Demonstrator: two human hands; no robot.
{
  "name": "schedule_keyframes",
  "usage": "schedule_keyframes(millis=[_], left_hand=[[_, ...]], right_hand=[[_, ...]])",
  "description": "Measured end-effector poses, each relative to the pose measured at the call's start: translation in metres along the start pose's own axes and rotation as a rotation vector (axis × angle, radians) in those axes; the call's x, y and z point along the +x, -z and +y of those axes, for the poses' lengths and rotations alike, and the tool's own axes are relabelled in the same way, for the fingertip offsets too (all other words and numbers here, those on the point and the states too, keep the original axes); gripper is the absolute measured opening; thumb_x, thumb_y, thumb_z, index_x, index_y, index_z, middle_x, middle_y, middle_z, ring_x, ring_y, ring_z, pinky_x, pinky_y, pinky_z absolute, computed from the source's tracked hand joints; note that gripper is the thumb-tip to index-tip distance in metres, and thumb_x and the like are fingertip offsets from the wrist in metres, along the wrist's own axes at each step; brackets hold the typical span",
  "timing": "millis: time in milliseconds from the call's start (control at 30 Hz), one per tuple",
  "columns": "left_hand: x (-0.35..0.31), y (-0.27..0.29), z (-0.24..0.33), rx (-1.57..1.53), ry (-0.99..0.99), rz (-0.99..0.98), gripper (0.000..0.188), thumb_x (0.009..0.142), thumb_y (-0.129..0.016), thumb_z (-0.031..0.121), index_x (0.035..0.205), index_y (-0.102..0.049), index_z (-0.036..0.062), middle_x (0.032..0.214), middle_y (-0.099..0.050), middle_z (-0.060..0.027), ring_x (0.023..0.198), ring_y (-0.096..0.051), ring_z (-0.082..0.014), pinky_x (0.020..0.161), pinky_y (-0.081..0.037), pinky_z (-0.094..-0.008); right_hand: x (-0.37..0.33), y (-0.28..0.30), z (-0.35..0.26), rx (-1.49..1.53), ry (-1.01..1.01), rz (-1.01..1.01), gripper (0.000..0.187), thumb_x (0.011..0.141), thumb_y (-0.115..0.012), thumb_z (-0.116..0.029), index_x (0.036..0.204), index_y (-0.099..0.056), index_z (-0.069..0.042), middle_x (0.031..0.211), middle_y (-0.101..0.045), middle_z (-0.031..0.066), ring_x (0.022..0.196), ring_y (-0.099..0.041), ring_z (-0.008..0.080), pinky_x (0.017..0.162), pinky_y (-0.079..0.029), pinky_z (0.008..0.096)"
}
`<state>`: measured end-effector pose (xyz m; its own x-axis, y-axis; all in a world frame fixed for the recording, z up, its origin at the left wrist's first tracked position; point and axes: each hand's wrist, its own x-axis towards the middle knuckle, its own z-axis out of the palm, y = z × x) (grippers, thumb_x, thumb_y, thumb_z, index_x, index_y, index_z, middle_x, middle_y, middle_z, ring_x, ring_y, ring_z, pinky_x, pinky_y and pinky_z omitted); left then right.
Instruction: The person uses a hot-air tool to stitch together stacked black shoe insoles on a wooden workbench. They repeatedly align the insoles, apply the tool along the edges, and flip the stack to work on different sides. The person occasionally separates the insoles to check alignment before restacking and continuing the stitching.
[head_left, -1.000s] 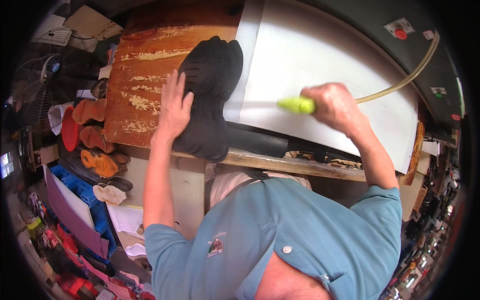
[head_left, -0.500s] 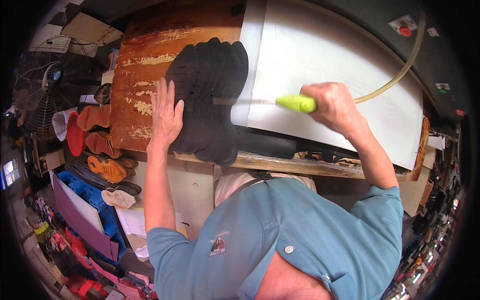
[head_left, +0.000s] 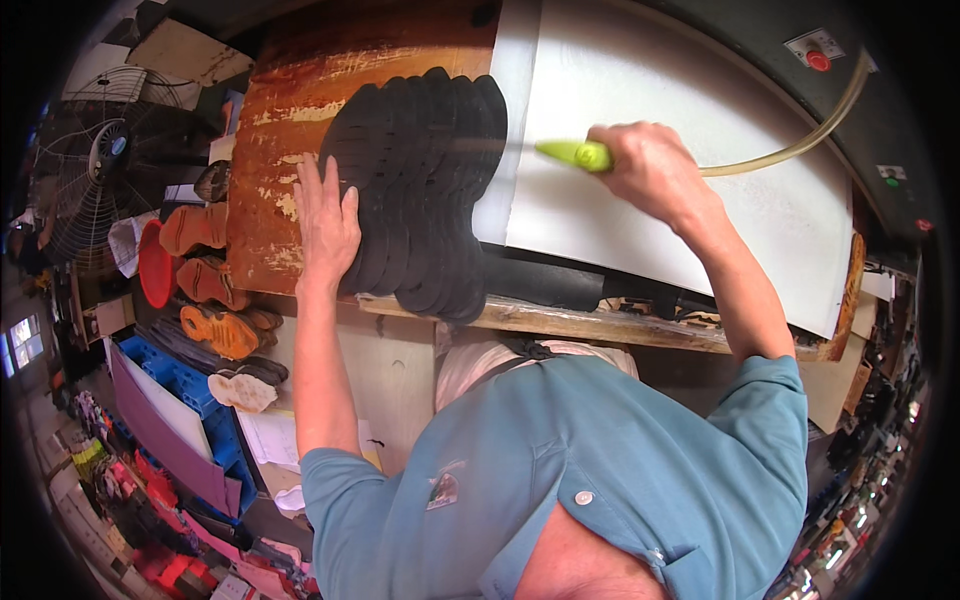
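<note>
A fanned stack of black shoe soles (head_left: 420, 190) lies over the worn brown board, its right side reaching the white sheet. My left hand (head_left: 328, 225) rests along the stack's left edge, fingers stretched and a little apart. My right hand (head_left: 655, 172) is closed around a yellow-green air blow gun (head_left: 572, 154) above the white sheet. Its thin nozzle, blurred by motion, points left over the upper part of the soles. A clear yellowish hose (head_left: 800, 145) runs from behind my right hand to the far right.
Past the worn board (head_left: 270, 150) stand a fan (head_left: 110, 145), a red bowl (head_left: 155, 265) and several brown and orange soles (head_left: 215, 330). A blue crate (head_left: 180, 375) is at lower left. The white sheet (head_left: 680, 130) lies under a dark machine with a red button (head_left: 817, 60).
My right hand and the blow gun have moved away from me and slightly left. The upper left soles have spread a little further left. My left hand stays at the stack's edge.
</note>
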<state>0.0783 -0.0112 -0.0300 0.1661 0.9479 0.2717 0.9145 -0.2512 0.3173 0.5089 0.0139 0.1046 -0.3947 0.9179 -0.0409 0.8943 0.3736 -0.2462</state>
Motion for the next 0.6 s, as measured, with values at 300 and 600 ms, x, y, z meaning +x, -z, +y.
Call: schedule_keyframes(millis=[300, 600], left_hand=[[0.002, 0.013, -0.029, -0.032, 0.084, -0.028, 0.056, 0.114, -0.048, 0.024, 0.164, -0.041, -0.001, 0.174, -0.032, -0.0269, 0.162, -0.024, -0.0492, 0.132, -0.02, -0.059], [0.002, 0.014, -0.043, 0.09, 0.131, -0.002, 0.057, 0.112, -0.053, 0.02, 0.162, -0.042, -0.0046, 0.173, -0.032, -0.0287, 0.161, -0.027, -0.0496, 0.131, -0.024, -0.0578]], right_hand=[[0.01, -0.008, -0.014, 0.109, 0.172, -0.123, 0.016, 0.09, -0.08, -0.019, 0.092, -0.073, -0.005, 0.08, -0.075, 0.0162, 0.075, -0.075, 0.0372, 0.07, -0.06, 0.0491], [0.03, -0.019, -0.024, 0.145, 0.214, 0.067, 0.018, 0.094, -0.078, -0.022, 0.092, -0.075, -0.005, 0.077, -0.073, 0.0201, 0.072, -0.072, 0.0415, 0.068, -0.059, 0.0502]])
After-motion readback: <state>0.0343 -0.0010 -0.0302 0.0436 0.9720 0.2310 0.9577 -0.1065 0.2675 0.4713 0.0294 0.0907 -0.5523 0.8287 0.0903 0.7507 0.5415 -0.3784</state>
